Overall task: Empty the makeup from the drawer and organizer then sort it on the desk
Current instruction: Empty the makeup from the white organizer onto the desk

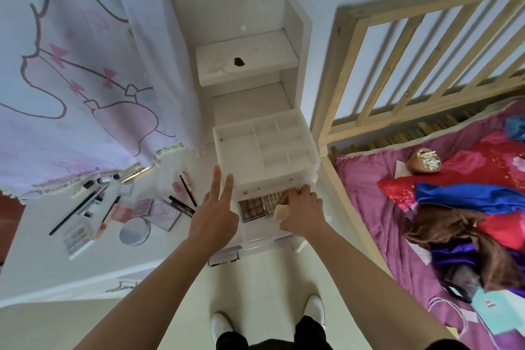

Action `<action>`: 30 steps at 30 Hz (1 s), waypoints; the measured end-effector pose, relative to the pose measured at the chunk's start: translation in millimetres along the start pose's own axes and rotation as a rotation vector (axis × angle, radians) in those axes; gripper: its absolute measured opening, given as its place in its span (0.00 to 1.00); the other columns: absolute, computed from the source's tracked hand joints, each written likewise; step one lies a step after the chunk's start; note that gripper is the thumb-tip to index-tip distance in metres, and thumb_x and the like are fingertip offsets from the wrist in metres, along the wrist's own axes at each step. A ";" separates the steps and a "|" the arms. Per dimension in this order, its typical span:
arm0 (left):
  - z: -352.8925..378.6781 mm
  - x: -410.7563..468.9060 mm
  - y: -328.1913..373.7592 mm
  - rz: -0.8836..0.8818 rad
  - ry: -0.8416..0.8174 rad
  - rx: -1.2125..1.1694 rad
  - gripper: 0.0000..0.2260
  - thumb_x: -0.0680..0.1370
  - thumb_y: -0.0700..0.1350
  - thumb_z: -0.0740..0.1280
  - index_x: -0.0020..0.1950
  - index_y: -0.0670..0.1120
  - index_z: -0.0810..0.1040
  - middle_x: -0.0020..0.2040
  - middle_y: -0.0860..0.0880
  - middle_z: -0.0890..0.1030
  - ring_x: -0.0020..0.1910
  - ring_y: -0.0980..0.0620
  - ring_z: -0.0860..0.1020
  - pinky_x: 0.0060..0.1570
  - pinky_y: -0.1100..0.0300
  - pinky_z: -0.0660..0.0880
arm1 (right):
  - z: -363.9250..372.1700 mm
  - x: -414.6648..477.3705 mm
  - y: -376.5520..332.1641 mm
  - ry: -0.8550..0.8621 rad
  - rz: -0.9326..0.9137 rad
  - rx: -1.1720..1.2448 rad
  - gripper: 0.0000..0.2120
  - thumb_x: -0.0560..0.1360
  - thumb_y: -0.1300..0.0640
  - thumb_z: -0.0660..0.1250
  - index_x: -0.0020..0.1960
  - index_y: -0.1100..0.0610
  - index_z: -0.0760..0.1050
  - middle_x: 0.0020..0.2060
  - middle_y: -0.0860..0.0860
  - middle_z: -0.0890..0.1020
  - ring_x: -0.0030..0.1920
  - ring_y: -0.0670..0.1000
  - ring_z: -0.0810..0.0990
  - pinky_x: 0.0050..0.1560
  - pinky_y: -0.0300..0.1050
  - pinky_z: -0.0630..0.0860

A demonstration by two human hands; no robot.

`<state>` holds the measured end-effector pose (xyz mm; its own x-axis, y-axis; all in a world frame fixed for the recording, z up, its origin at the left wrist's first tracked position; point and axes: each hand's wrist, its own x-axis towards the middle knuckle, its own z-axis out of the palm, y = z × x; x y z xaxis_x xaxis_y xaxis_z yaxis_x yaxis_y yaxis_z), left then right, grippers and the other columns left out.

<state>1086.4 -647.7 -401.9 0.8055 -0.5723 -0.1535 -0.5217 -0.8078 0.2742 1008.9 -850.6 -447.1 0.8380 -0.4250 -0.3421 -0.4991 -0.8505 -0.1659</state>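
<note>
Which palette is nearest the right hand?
The brown-shade palette in the open drawer, beside the right hand; the others lie left on the desk.

Home bedroom: slatted wooden bed (420, 45), rumpled bedding (426, 207), vanity desk (42, 258).

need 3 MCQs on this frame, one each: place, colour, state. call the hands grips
1. Where is the right grip?
A. In the organizer's open drawer
B. On the bed
C. On the round mirror

2. What colour is the organizer?
A. Black
B. White
C. Red

3. What state is the left grip in?
A. Clenched in a fist
B. Pinching a pencil
C. Open, fingers spread

Key:
1 A: it reaches into the pulled-out drawer and holds a beige sponge.
2 B: its walls and dividers are white.
3 C: its fingers are straight and apart, holding nothing.
</note>
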 end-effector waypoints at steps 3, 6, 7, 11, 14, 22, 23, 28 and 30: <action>8.7 -3.2 -3.5 0.070 0.191 0.056 0.34 0.76 0.47 0.68 0.79 0.43 0.59 0.81 0.40 0.47 0.73 0.39 0.66 0.61 0.46 0.74 | -10.4 -4.6 3.7 0.004 -0.017 -0.025 0.32 0.62 0.41 0.73 0.61 0.52 0.71 0.53 0.53 0.70 0.52 0.57 0.75 0.56 0.52 0.70; 24.5 -5.7 -1.8 0.248 0.462 0.077 0.22 0.74 0.49 0.67 0.66 0.42 0.75 0.70 0.39 0.71 0.59 0.39 0.75 0.55 0.45 0.75 | -19.6 -11.8 13.7 -0.038 -0.006 0.002 0.34 0.61 0.38 0.72 0.63 0.50 0.71 0.53 0.53 0.69 0.54 0.57 0.74 0.54 0.51 0.70; 27.8 -5.7 3.2 0.320 0.460 0.088 0.19 0.74 0.50 0.65 0.62 0.43 0.76 0.64 0.41 0.74 0.54 0.40 0.77 0.50 0.47 0.76 | -22.3 -14.3 18.6 -0.055 0.008 0.022 0.34 0.61 0.37 0.72 0.63 0.49 0.71 0.52 0.52 0.69 0.54 0.56 0.73 0.53 0.50 0.70; 43.6 8.7 29.2 0.229 -0.038 0.266 0.25 0.76 0.56 0.64 0.71 0.46 0.68 0.66 0.47 0.73 0.61 0.44 0.75 0.52 0.50 0.74 | -32.1 -28.6 35.4 -0.087 0.071 0.150 0.37 0.61 0.34 0.70 0.66 0.46 0.68 0.53 0.51 0.68 0.52 0.53 0.69 0.48 0.47 0.69; 56.2 25.2 42.4 0.157 -0.131 0.428 0.32 0.72 0.56 0.72 0.71 0.44 0.68 0.59 0.44 0.77 0.54 0.44 0.78 0.47 0.52 0.76 | -30.5 -40.9 41.7 -0.101 0.073 0.187 0.36 0.62 0.34 0.70 0.67 0.45 0.67 0.53 0.50 0.68 0.50 0.51 0.68 0.47 0.46 0.69; 62.3 54.7 57.7 0.248 -0.288 0.806 0.21 0.77 0.35 0.63 0.70 0.35 0.66 0.57 0.37 0.78 0.47 0.39 0.83 0.40 0.47 0.82 | -21.9 -54.0 50.0 -0.098 0.033 0.203 0.35 0.62 0.34 0.69 0.64 0.49 0.68 0.53 0.49 0.67 0.52 0.51 0.69 0.48 0.47 0.71; 62.5 56.3 56.4 0.244 -0.310 0.803 0.19 0.77 0.34 0.63 0.68 0.35 0.68 0.56 0.38 0.79 0.46 0.39 0.83 0.40 0.46 0.82 | -22.5 -53.8 50.4 -0.092 0.032 0.217 0.35 0.63 0.35 0.70 0.64 0.49 0.68 0.53 0.49 0.67 0.52 0.51 0.68 0.47 0.47 0.70; 70.8 53.0 50.5 0.285 -0.276 0.676 0.15 0.70 0.34 0.69 0.57 0.35 0.79 0.50 0.38 0.77 0.35 0.39 0.81 0.30 0.48 0.80 | -24.6 -51.5 56.5 -0.024 0.039 0.285 0.35 0.62 0.39 0.72 0.65 0.50 0.68 0.55 0.50 0.66 0.53 0.52 0.68 0.48 0.46 0.68; 74.6 45.9 49.0 0.338 -0.192 0.652 0.14 0.62 0.34 0.74 0.47 0.36 0.83 0.44 0.38 0.77 0.29 0.41 0.77 0.25 0.51 0.77 | -26.0 -50.5 58.6 0.011 0.059 0.320 0.34 0.62 0.40 0.73 0.64 0.51 0.68 0.56 0.50 0.67 0.54 0.52 0.69 0.48 0.45 0.68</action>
<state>1076.8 -724.0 -466.4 0.5407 -0.7697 -0.3396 -0.8398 -0.4699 -0.2720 943.1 -887.0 -415.5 0.8073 -0.4750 -0.3502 -0.5891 -0.6847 -0.4291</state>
